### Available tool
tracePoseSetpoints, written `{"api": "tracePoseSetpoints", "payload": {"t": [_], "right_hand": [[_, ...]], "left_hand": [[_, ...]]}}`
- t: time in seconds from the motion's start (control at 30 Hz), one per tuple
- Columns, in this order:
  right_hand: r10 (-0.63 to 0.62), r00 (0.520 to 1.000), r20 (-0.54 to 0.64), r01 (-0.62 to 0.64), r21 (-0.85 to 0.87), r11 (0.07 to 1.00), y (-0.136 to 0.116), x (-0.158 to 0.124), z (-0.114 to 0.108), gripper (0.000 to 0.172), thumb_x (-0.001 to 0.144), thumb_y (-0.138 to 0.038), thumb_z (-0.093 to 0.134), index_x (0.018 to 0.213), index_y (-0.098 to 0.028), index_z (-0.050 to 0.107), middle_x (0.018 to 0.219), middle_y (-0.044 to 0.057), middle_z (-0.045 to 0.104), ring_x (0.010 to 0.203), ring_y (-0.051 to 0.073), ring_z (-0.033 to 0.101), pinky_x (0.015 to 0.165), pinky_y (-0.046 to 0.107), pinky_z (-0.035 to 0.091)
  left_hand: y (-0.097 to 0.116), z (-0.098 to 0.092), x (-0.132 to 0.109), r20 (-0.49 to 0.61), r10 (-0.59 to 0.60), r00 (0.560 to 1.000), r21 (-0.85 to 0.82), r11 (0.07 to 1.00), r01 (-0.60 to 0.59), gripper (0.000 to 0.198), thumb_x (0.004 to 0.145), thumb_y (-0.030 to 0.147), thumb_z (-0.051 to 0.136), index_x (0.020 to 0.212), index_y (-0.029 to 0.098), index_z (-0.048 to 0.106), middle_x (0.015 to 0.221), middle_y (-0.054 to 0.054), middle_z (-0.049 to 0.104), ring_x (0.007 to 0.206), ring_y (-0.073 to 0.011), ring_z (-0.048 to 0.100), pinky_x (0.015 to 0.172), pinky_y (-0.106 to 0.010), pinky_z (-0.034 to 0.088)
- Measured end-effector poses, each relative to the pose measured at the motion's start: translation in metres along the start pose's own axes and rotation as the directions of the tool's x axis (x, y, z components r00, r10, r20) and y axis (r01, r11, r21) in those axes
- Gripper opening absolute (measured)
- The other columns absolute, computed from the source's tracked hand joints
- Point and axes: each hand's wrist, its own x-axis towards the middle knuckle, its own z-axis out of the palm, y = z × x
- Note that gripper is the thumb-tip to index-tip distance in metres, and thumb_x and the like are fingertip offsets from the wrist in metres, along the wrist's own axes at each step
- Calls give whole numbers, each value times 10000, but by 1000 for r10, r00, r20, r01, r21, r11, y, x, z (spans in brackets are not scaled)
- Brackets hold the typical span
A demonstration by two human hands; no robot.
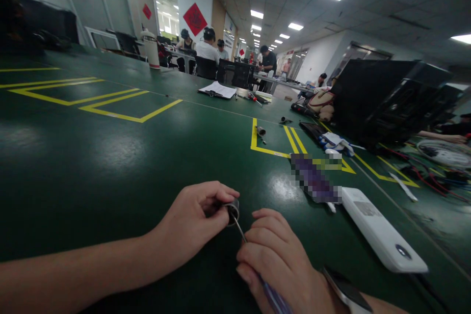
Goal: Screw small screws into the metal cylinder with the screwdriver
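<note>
My left hand (200, 218) pinches a small round metal part (232, 212) just above the green table, its open end turned toward my right hand. My right hand (274, 250) is wrapped round a screwdriver (273, 297) with a purplish handle. The thin shaft runs up and left into the opening of the metal part; its tip is hidden inside. A similar metal part (261, 131) lies farther off, within a yellow tape outline.
The green table (128, 181) carries a white device (382, 230) at the right, a blurred purple item (314, 176), a clipboard (217, 90), cables (434, 171) and a large black case (382, 98). A white bottle (150, 51) stands far left. People sit and stand beyond.
</note>
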Motion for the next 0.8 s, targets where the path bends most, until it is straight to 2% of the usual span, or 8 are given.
{"api": "tracePoseSetpoints", "payload": {"t": [0.27,0.5,0.8], "right_hand": [[74,997,7,-74,-13,997,-3,1,-2,117,830,-98,459,837,-153,562,710,35,628,710,146,568,862,359,463],[-11,998,-60,12,22,1000,0,0,-2,95,786,-96,485,798,-136,570,658,41,626,652,147,562,811,366,492],[44,999,-22,-44,-6,999,-4,3,-1,107,822,-93,477,845,-137,572,711,52,642,710,156,583,842,362,483]], "left_hand": [[0,1,1,1,-6,1000,-5,1000,6,68,648,128,555,679,162,605,901,-61,694,852,-189,658,746,-288,541],[0,0,0,18,14,1000,13,1000,-15,67,669,127,548,697,159,600,915,-66,689,853,-183,660,756,-282,538],[-2,0,-1,30,8,1000,6,1000,-9,75,664,129,537,695,162,597,922,-62,689,845,-186,657,741,-289,538]]}}
